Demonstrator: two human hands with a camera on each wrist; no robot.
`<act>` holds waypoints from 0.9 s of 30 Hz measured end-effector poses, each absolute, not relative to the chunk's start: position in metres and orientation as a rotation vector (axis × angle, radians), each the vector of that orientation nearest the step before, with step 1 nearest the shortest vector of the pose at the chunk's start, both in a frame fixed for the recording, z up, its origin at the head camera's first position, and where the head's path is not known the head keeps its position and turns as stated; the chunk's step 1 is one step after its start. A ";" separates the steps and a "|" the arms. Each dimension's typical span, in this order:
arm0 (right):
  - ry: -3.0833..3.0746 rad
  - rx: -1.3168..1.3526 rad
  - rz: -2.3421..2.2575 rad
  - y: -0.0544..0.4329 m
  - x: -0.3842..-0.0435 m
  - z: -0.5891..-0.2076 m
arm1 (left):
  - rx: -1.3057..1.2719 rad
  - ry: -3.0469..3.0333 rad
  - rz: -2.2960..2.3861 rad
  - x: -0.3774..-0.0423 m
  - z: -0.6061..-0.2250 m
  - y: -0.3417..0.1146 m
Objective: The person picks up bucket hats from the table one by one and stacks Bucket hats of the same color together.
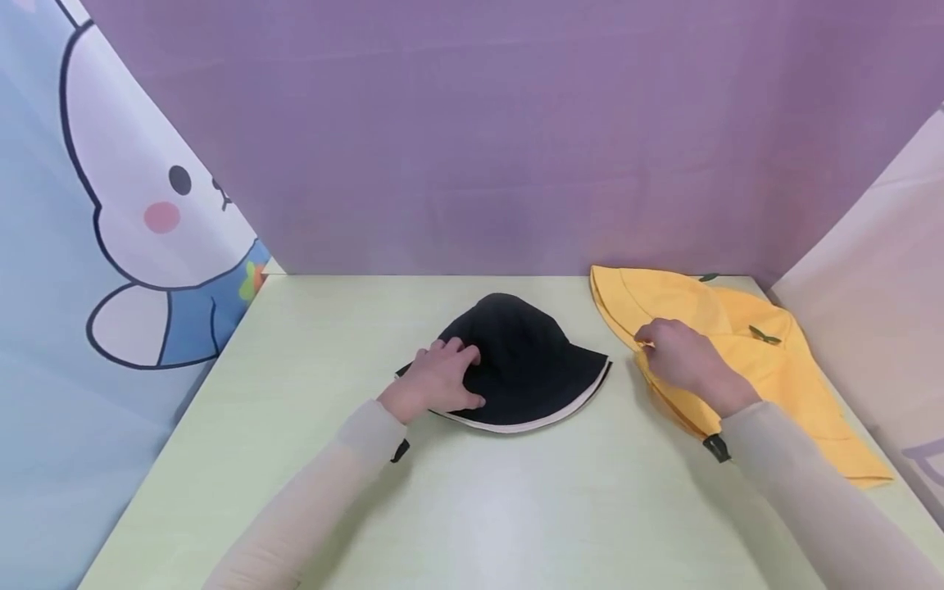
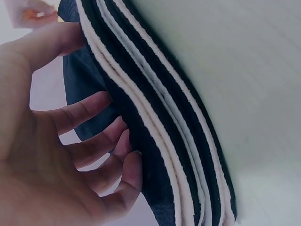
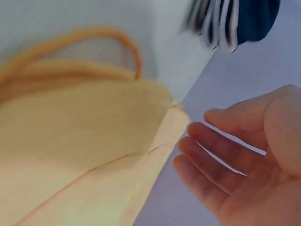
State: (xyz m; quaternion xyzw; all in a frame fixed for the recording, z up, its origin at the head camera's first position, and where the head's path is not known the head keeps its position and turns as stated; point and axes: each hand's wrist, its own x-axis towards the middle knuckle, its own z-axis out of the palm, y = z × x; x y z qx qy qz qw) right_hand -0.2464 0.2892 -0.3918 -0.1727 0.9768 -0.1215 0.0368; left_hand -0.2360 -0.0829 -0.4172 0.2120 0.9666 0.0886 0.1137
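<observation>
The stacked black round cloth hats [image 1: 519, 352] look matt and smooth, and their thin pale cloth edges [image 1: 509, 428] seem slightly rough. The yellow floppy cloth hats [image 1: 782, 385] have also a matt surface. The pale green flat tabletop [image 1: 501, 508] is smooth and a little glossy, while the purple hanging fabric sheet [image 1: 479, 147] looks matt

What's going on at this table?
A person is handling hats with both bare hands. The left hand rests on a stack of black hats, their pale-edged brims layered together near the middle of the table. The right hand is at the brim edge of the overlapping yellow hats on the right; whether it touches them is hard to tell.
</observation>
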 end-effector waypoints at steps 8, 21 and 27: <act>2.915 -0.421 -0.308 0.307 -0.261 -0.402 | 0.541 2.840 0.318 -0.248 -0.416 -0.114; 2.873 -0.419 -0.293 0.312 -0.268 -0.415 | 0.345 2.834 0.380 -0.262 -0.413 -0.175; 2.872 -0.387 -0.260 0.309 -0.272 -0.416 | 0.228 2.803 0.440 -0.265 -0.411 -0.209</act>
